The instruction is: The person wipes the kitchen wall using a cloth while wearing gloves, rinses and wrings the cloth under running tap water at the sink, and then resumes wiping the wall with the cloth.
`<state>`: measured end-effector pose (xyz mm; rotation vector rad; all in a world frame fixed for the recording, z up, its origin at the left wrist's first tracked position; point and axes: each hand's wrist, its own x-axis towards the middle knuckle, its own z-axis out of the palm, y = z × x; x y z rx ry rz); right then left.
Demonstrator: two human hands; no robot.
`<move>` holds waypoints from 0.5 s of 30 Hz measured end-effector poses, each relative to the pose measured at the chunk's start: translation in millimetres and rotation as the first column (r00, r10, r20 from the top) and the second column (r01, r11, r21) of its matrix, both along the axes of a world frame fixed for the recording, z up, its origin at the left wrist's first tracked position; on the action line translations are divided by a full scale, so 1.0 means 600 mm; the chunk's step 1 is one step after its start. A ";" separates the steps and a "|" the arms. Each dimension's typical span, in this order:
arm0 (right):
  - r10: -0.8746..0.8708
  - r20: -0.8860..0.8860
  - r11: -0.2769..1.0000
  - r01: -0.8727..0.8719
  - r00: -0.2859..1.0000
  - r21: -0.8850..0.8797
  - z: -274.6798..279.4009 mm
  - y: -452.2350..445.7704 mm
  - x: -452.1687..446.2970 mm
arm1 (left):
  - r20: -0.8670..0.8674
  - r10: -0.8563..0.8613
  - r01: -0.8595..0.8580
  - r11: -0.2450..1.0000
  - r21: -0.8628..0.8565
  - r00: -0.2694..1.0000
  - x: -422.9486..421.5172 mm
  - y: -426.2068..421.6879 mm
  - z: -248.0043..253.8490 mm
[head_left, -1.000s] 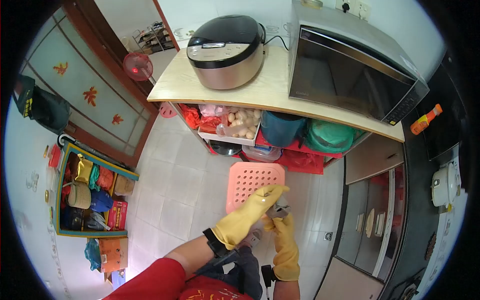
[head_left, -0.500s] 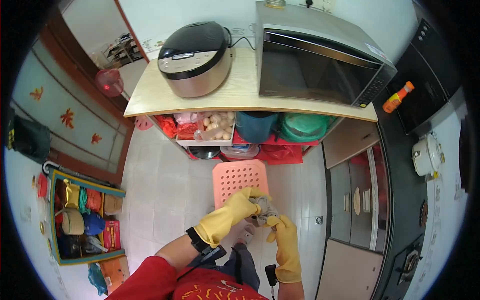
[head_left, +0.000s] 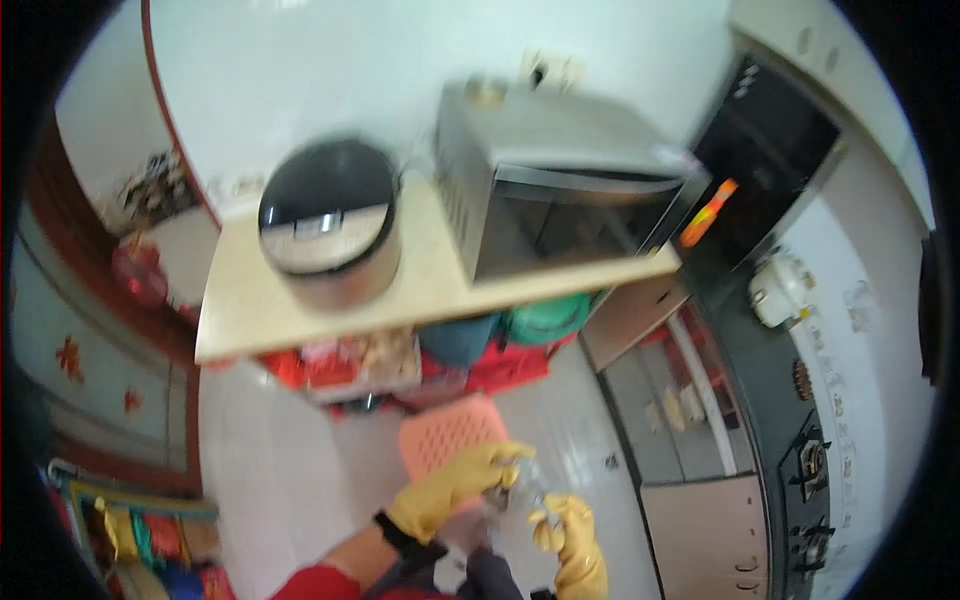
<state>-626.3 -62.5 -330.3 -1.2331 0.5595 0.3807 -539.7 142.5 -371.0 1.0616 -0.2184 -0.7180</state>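
Yellow rubber gloves cover both of my hands. My left hand (head_left: 462,480) is closed on a grey cloth (head_left: 504,494), with the fingers reaching over its top. To its right, my right hand (head_left: 570,530) pinches the cloth's other end. Motion blur smears the cloth between them, so its exact shape is unclear. Just beyond my left hand stands a pink plastic stool (head_left: 445,432) with a perforated seat, partly covered by my forearm and glove.
Ahead, a wooden-topped counter (head_left: 430,290) carries a rice cooker (head_left: 335,215) and a microwave (head_left: 580,225). Its lower shelf holds eggs, a blue bucket (head_left: 460,338) and a green-covered item (head_left: 550,318). At right, a dark worktop (head_left: 765,380) bears a white pot (head_left: 780,290) and a stove (head_left: 812,460).
My view has tilted up and swung right, so the counter sits lower and further left. Both hands appear lower in view and still hold the cloth, which looks more stretched out between them.
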 end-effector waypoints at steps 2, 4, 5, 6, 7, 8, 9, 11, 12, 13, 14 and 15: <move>0.115 -0.013 0.991 -0.116 0.993 -0.061 -0.013 0.002 0.008 | 0.227 -0.026 0.005 0.995 0.096 0.974 0.003 0.021 0.040; 0.182 0.014 0.981 -0.180 0.983 -0.073 0.006 0.014 0.019 | 0.224 -0.020 0.023 1.000 -0.012 0.974 0.018 0.024 0.003; 0.193 0.041 0.979 -0.190 0.980 -0.072 0.016 0.018 0.024 | 0.277 -0.026 0.030 0.999 -0.010 0.960 0.016 0.030 0.043; 0.204 0.071 0.977 -0.199 0.976 -0.076 0.030 0.021 0.033 | 0.653 0.064 -0.187 0.975 0.120 0.755 -0.012 0.036 0.100; 0.206 0.096 0.977 -0.199 0.974 -0.078 0.043 0.024 0.043 | 0.909 0.065 -0.430 0.893 0.132 0.413 -0.016 0.038 0.135; 0.211 0.127 0.976 -0.201 0.969 -0.083 0.053 0.025 0.053 | 0.654 0.062 -0.210 0.966 0.151 0.754 0.016 0.036 0.096; 0.213 0.155 0.976 -0.202 0.965 -0.083 0.062 0.023 0.061 | 0.288 -0.032 0.010 0.997 0.078 0.957 0.046 0.041 0.089; 0.224 0.200 0.974 -0.213 0.954 -0.078 0.080 0.018 0.079 | 0.093 -0.113 0.089 0.969 0.232 0.989 0.038 0.054 0.122; 0.229 0.219 0.973 -0.218 0.948 -0.077 0.083 0.014 0.086 | 0.132 0.058 -0.071 0.993 0.097 0.990 -0.002 0.045 0.168; 0.238 0.244 0.971 -0.226 0.940 -0.076 0.084 0.006 0.092 | 0.140 0.234 -0.230 0.972 -0.044 0.962 -0.023 0.037 0.197; 0.245 0.266 0.970 -0.234 0.932 -0.071 0.085 -0.001 0.099 | 0.108 0.180 -0.176 0.984 -0.041 0.978 -0.024 0.045 0.205; 0.251 0.290 0.968 -0.243 0.923 -0.065 0.086 -0.009 0.111 | 0.120 0.214 -0.210 0.977 -0.047 0.969 -0.026 0.033 0.208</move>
